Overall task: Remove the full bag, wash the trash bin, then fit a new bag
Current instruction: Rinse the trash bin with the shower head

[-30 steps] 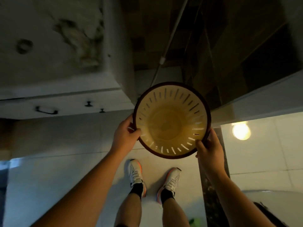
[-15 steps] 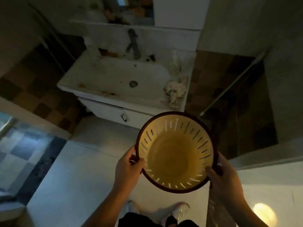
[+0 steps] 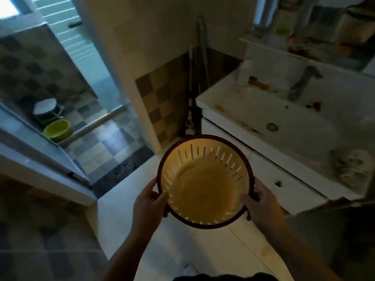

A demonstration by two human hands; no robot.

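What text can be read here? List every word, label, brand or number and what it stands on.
None can be read.
Bottles on the shelf above the sink: any labels are blurred.
Trash bin, held by left hand and right hand: no print visible.

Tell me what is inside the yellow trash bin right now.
Nothing shows inside the trash bin: no bag, only its bare yellow floor and slotted wall. The left hand and right hand cover small parts of the rim.

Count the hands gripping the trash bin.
2. The left hand grips the trash bin at its left rim; the right hand grips its right rim. None hidden.
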